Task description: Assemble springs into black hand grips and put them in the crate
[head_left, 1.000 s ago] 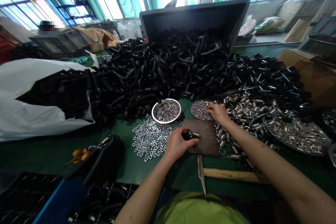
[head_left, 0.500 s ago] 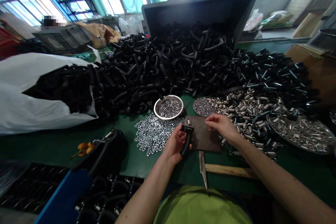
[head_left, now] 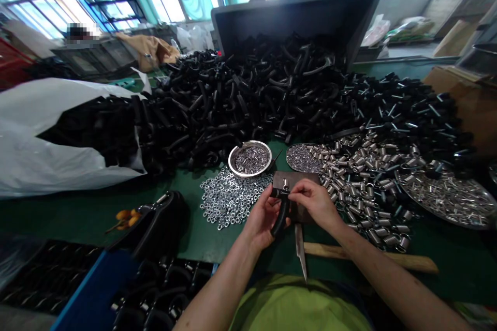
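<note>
The left hand (head_left: 261,220) is clamped around a black handle (head_left: 282,220), held over the near left part of the plate (head_left: 300,177), its spring (head_left: 286,183) end pointing away. The right hand (head_left: 316,204) has thumb and forefinger pinched together against the handle's upper end; whatever lies between them is too small to tell. Nuts (head_left: 223,202) lie left, loose springs (head_left: 365,194) right, the hammer (head_left: 300,248) nearer the body.
</note>
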